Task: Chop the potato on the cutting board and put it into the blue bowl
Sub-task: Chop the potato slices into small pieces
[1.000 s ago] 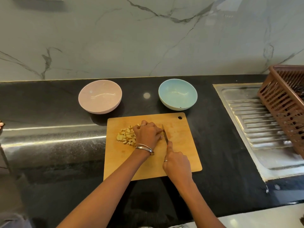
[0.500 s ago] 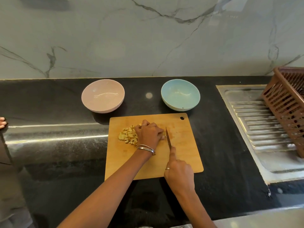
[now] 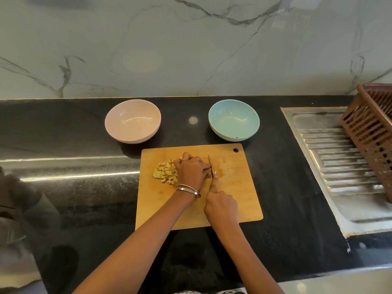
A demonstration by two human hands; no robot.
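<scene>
Head view, looking down: your right hand is curled around the handle of a knife, forefinger laid along its spine, blade upright and edge down. Your left hand, fingers curled, pins the last uncut bit of potato against the blade; that bit is mostly hidden under your knuckles. Just left of that hand lies a heap of chopped potato, small pale cubes, on the wooden cutting board. Beyond the board's far right corner sits the blue bowl, with nothing visible inside; a pink bowl stands to its left on the dark desk. The cubes are likely light, firm and wet-slick, so scoop them together from underneath rather than pinching singly.
</scene>
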